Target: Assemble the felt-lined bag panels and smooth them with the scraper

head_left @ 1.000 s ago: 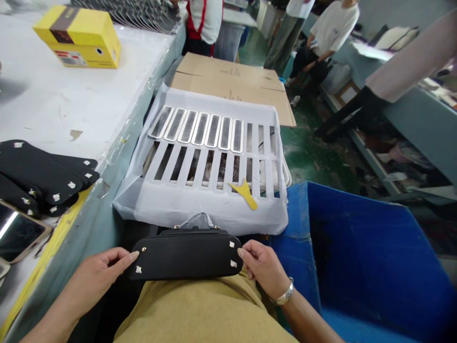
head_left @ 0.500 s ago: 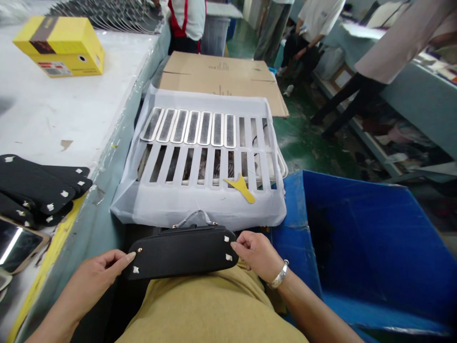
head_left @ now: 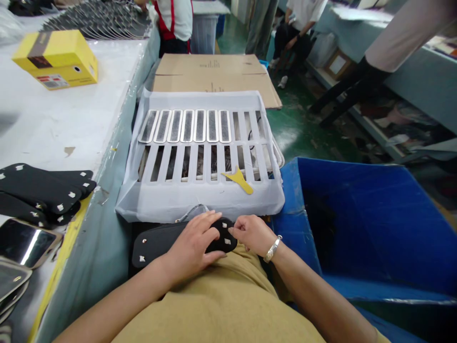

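Observation:
A black bag [head_left: 162, 239] lies across my lap with a long rounded panel facing up. One bare gold stud [head_left: 144, 241] and a white-wrapped stud [head_left: 142, 258] sit at its left end. Two more white-wrapped studs, one being this stud [head_left: 227, 241], are at the right end. My left hand [head_left: 196, 238] reaches over the bag, thumb apart from the fingers, near the right-end studs. With fingertips pinched together, my right hand [head_left: 252, 234] grips the bag's right end. Behind the bag a clear-wrapped handle [head_left: 194, 211] partly shows.
Ahead stands a white slotted crate [head_left: 200, 197] bearing several framed strips [head_left: 187, 126] and a yellow Y-shaped piece [head_left: 241, 180]. Black panels [head_left: 43, 188] are stacked on the left table [head_left: 71, 124], near a yellow box [head_left: 59, 59]. A blue bin [head_left: 357, 200] stands right. Several people are beyond.
My left hand has left the bag's left end and moved right across it to the right-end studs. My right hand stays at the right end.

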A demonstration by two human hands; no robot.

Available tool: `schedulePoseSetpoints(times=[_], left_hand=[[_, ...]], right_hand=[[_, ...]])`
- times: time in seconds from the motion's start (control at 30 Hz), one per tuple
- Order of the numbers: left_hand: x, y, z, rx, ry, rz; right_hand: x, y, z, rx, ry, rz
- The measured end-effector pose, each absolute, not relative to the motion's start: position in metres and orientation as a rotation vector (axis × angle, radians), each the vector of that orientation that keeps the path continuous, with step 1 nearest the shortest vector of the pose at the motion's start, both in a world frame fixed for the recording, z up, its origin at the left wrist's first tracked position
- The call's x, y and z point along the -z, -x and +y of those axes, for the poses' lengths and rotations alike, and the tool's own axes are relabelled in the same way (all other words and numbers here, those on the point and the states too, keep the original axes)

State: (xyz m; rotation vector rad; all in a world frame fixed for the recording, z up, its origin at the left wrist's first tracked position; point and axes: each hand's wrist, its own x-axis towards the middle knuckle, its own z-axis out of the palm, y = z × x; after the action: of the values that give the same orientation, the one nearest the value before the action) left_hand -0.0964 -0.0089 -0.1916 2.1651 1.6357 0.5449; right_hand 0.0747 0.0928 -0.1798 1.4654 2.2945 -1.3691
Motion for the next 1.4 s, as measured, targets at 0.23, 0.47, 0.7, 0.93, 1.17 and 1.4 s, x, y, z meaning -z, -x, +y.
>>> schedulePoseSetpoints(times=[0.23, 0.47, 0.7, 0.93, 1.17, 1.4], left_hand=[[0.206, 0.083, -0.005, -0.446, -2.194, 1.617], [0.202, 0.081, -0.005, -0.389, -2.278, 1.612], [0.205, 0.079, -0.006, -0.401, -2.355, 1.594], [0.205, 0.079, -0.006, -0.414, -2.305, 1.615], [0.206, 0.079, -0.006, -0.454, -2.216, 1.640], [0.208, 0.080, -0.006, -0.566, -2.151, 1.659]], right_hand=[[0.195, -0.090, 0.096, 1.704, -1.424, 2.026], [0.235, -0.120, 0.089, 2.406, -1.483, 1.515], [0.232, -0.121, 0.079, 2.413, -1.654, 1.638], [0.215, -0.105, 0.065, 2.111, -1.655, 2.001], [0.207, -0.095, 0.070, 1.722, -1.671, 2.228], [0.211, -0.095, 0.067, 1.745, -1.643, 2.261]])
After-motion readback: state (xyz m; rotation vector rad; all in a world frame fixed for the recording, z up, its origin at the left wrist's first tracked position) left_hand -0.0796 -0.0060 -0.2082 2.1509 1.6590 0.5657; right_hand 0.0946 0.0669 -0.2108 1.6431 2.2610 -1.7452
